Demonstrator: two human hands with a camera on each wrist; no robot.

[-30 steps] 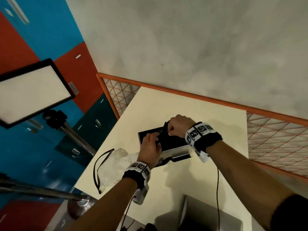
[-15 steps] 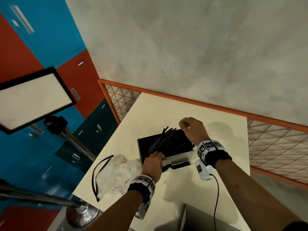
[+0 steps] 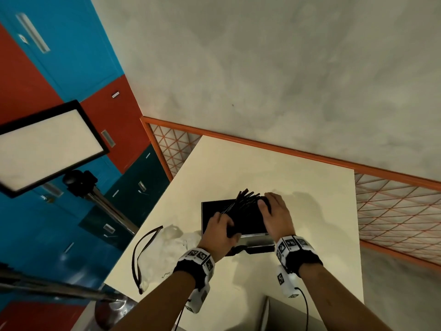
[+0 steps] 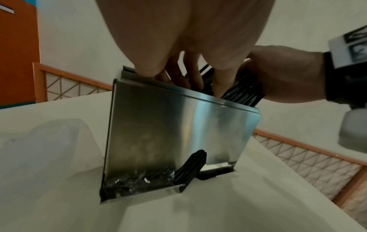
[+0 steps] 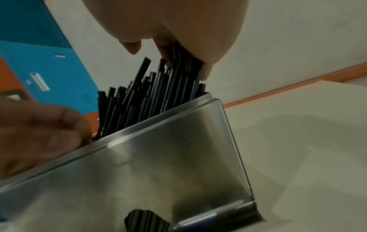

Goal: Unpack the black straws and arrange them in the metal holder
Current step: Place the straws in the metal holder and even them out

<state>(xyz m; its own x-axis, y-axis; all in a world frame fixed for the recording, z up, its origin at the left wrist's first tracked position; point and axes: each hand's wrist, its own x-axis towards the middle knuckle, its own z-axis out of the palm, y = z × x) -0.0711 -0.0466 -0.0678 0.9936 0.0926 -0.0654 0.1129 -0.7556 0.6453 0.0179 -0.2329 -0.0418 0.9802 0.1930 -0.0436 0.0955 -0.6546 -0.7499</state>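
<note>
At the bottom of the head view, a grey slab (image 3: 281, 316) pokes in at the lower edge of the cream table (image 3: 310, 187), and both forearms rise from there, each with a tagged wrist band. Left of the left forearm, in the lower middle-left of the frame, a crumpled clear plastic bag (image 3: 162, 254) with a black strip along one side lies on the table. Just above the wrists, near the centre of the frame, the metal holder (image 3: 253, 236) stands on the table, its shiny front wall facing the person and its open top showing dark. The left hand (image 3: 219, 231) sits at the holder's near left rim; in the left wrist view its fingers (image 4: 196, 75) reach down into the opening among the black straws (image 3: 245, 199), but whether they pinch any straw cannot be told. The right hand (image 3: 276, 213) lies over the holder's right side, with its fingers (image 5: 206, 69) curled round the upper ends of a cluster of straws, as the right wrist view shows. The straws stand inside the holder and fan out above its far rim, leaning at differing angles. Beyond the table runs an orange-framed lattice (image 3: 171, 149) and a grey wall (image 3: 262, 68); in the upper left are red and blue panels and a light panel (image 3: 45, 144) on a stand.
</note>
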